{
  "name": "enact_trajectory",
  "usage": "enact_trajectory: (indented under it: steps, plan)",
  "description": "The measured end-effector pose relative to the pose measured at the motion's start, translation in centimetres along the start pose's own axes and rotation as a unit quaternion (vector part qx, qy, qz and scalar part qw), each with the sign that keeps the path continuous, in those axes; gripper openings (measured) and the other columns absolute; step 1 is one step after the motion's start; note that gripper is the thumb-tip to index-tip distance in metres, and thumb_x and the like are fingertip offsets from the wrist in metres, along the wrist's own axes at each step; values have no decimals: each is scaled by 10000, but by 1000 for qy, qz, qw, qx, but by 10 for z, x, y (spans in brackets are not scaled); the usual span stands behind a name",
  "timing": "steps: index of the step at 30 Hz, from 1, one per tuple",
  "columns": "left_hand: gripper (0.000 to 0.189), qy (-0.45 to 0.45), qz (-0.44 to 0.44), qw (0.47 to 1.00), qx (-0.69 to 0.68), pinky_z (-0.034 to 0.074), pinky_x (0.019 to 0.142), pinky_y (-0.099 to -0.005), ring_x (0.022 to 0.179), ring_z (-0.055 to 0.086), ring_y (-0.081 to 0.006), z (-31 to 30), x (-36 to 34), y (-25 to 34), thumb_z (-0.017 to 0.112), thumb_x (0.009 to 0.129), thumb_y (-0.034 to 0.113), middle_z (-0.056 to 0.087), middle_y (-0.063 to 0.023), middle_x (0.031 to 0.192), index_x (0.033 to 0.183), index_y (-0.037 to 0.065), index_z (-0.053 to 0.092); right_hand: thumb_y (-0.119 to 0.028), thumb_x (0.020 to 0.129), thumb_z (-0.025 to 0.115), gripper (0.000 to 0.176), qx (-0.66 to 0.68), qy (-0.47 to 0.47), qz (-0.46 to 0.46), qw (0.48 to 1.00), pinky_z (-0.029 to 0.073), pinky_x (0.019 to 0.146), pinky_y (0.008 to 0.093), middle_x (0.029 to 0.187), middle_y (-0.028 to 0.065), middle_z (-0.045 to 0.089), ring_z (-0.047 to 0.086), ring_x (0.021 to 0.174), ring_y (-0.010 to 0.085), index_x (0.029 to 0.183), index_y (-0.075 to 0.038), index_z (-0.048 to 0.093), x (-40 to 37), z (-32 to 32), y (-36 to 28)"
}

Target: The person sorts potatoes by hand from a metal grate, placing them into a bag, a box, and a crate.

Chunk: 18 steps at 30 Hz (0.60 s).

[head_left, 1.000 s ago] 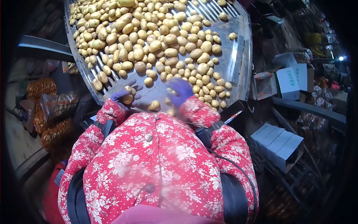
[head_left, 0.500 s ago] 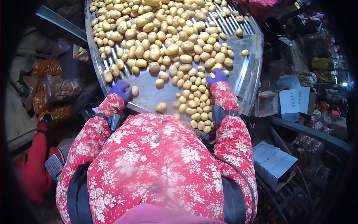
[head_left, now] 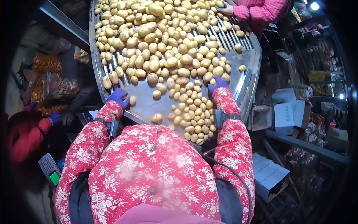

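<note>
My left hand (head_left: 118, 98), in a purple glove, rests at the left front edge of the metal sorting table (head_left: 140, 106). Its fingers are loosely spread, with nothing visible in them. Just beside its fingertips lies a single potato (head_left: 132, 100). At the right side of the heap, my right hand (head_left: 220, 84), gloved the same way, has thumb and fingers around a small potato (head_left: 212, 81); the far side of the grip is hidden. Between my hands, many small potatoes (head_left: 192, 112) are gathered toward the front edge. Larger potatoes (head_left: 149, 28) cover the rollers behind.
A co-worker's dark-gloved hand (head_left: 225, 8) reaches over the far right rollers. Another person's purple-gloved hand (head_left: 55, 118) is at the left, below filled net bags (head_left: 46, 65). Cardboard boxes (head_left: 285, 115) and a metal rail (head_left: 305, 147) stand to the right.
The view has tilted, so the table sits lower in the picture. My right hand and its small potato have shifted slightly away from me. The co-worker's hand has appeared at the far right.
</note>
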State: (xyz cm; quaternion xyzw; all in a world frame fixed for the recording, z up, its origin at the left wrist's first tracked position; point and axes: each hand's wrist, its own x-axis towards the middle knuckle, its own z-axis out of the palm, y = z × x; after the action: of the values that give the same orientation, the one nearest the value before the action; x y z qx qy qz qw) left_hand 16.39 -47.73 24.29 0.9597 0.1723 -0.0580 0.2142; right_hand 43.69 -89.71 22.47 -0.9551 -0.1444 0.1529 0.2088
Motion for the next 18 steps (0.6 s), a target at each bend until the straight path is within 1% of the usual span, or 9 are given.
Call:
enact_trajectory:
  steps: [2, 4, 6, 8, 9, 11, 14, 16, 18]
  plan:
    - [266, 0, 12, 1000, 0, 484, 796, -433, 917, 588, -364, -7, 0, 1, 654, 816, 281, 559, -148, 980, 993, 84, 631, -410, 731, 739, 577, 88, -66, 39, 993, 497, 909, 420, 1113, 203, 635, 621, 1041, 343, 1202, -119, 576, 11, -6, 10]
    - [255, -1, 25, 1000, -6, 485, 785, -432, 910, 588, -361, -5, -2, 1, 656, 812, 274, 557, -146, 971, 981, 84, 629, -448, 723, 751, 594, 9, -112, 48, 993, 501, 901, 411, 1126, 187, 638, 626, 1049, 317, 1174, -95, 593, 25, -31, -10]
    - [245, 11, 32, 999, -13, 485, 776, -431, 903, 587, -358, -3, -3, -2, 658, 807, 266, 554, -143, 960, 969, 85, 627, -478, 745, 735, 617, 31, 24, 3, 999, 504, 860, 406, 1062, 177, 647, 633, 998, 311, 1164, -45, 599, 56, -29, -17]
    - [246, 17, 32, 999, -9, 485, 773, -434, 893, 586, -361, -4, -1, -4, 664, 797, 267, 551, -141, 945, 956, 83, 624, -407, 863, 656, 633, 129, 93, -24, 987, 507, 874, 383, 1186, 179, 590, 612, 1037, 277, 1376, -113, 429, 104, -35, -36]
    - [247, 16, 27, 999, -8, 485, 773, -435, 892, 586, -362, -6, -1, -1, 665, 796, 268, 551, -142, 944, 954, 82, 624, -401, 846, 684, 648, 292, 84, -26, 952, 511, 868, 395, 1192, 180, 589, 616, 1035, 273, 1365, -101, 435, 96, -55, -65]
    - [260, 6, 16, 1000, -4, 488, 773, -439, 898, 591, -365, -9, -5, 3, 668, 795, 280, 560, -142, 960, 961, 83, 635, -409, 812, 728, 686, 360, 30, -28, 932, 512, 877, 400, 1208, 184, 586, 615, 1052, 277, 1346, -81, 451, 92, -70, -86]
    - [270, 15, 18, 1000, -11, 493, 773, -441, 903, 594, -367, -6, -5, 1, 665, 802, 289, 570, -143, 982, 975, 82, 648, -435, 731, 759, 685, 90, -23, -124, 988, 494, 929, 418, 1278, 166, 541, 598, 1088, 336, 1298, -123, 531, 90, -36, -85]
    - [278, 29, 25, 999, -6, 496, 779, -439, 904, 595, -370, -10, -8, 6, 662, 809, 293, 577, -154, 979, 979, 73, 655, -381, 716, 746, 546, -39, 87, -261, 961, 507, 867, 455, 1245, 148, 528, 606, 1012, 351, 1193, -166, 593, 61, -17, -106]
    - [277, 18, 28, 999, -10, 495, 783, -438, 906, 594, -372, -15, -5, 5, 659, 812, 291, 578, -159, 970, 974, 67, 654, -316, 673, 780, 595, -261, -16, -191, 946, 502, 884, 460, 1309, 170, 483, 587, 1064, 369, 1212, -180, 569, 54, -19, -148]
